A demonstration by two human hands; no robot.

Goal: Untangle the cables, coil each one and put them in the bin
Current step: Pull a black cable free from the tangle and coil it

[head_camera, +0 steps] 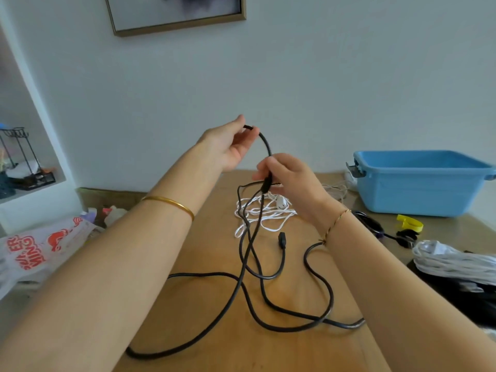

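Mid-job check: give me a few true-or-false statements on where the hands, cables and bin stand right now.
1. Both the left hand and the right hand hold the black cable up above the table. True.
2. The tangled white cable is already in the blue bin. False: it lies loose on the table beyond the hands.
3. The blue bin stands at the table's far right. True.
4. The black cable is fully coiled. False: most of it trails in loose loops across the table.
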